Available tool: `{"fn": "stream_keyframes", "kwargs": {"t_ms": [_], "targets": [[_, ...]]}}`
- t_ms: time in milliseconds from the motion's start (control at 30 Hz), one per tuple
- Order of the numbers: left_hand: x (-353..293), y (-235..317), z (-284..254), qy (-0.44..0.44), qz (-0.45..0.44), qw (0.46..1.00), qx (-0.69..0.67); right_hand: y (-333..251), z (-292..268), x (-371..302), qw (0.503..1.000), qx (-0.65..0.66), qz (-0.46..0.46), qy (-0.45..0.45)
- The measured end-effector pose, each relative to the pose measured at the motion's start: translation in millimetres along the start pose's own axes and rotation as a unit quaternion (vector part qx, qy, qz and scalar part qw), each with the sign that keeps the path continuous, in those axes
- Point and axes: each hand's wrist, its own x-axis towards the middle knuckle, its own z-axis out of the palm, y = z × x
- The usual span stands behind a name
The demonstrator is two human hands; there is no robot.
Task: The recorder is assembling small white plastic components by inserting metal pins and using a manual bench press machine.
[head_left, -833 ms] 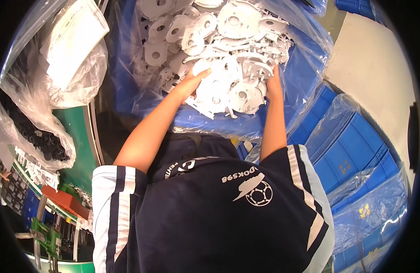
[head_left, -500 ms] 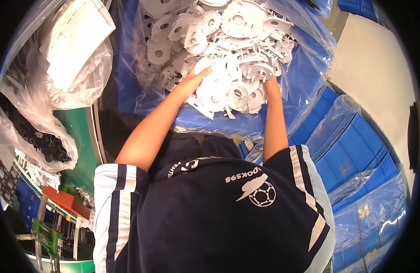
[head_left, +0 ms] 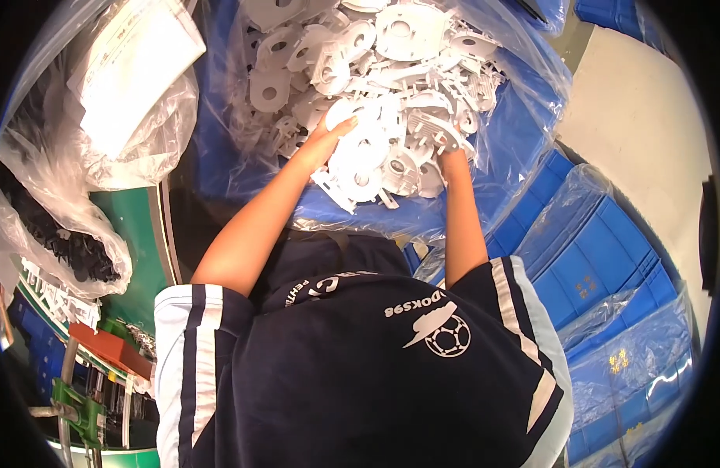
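A heap of white plastic parts (head_left: 269, 90), many of them flat plates with round holes, fills a blue bin (head_left: 219, 168) lined with clear plastic. My left hand (head_left: 326, 142) is at the near left of the heap, its thumb lying over a white part and its other fingers mostly out of sight beneath. It is closed on parts at the near edge. My right hand (head_left: 453, 161) reaches into the near right of the heap, against a ribbed white part (head_left: 432, 131); its fingers are hidden among the parts. Between my hands lies a brightly lit clump of parts.
On the left, a clear bag with a white paper sheet (head_left: 133, 74) and another bag of black parts (head_left: 75, 249) lie by a green surface (head_left: 129, 226). A red-brown block (head_left: 110, 349) sits lower left. Blue crates (head_left: 590, 273), partly covered in plastic, line the right.
My right hand has come slightly nearer to me and leftward, and the ribbed part beside it has tilted. The clump between my hands has shifted slightly left and nearer.
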Motion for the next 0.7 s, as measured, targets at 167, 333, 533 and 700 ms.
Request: {"fn": "stream_keyframes", "kwargs": {"t_ms": [167, 333, 533, 700], "targets": [[1.5, -0.8, 2.0, -0.004, 0.031, 0.999, -0.027, -20.1, 15.4, -8.9, 0.999, 0.038, 0.002, -0.013], [-5.0, 16.7, 18.4, -0.025, -0.006, 0.995, -0.095, -11.8, 0.8, -9.6, 0.996, 0.082, 0.042, -0.003], [-8.8, 39.8, 27.8, -0.067, 0.064, 0.992, -0.091, -1.7, -4.8, -27.1, 0.978, 0.205, -0.002, 0.029], [-31.3, 76.3, 46.8, -0.083, 0.068, 0.986, -0.124, -64.6, 11.7, -41.0, 0.992, 0.086, -0.081, 0.049]]}}
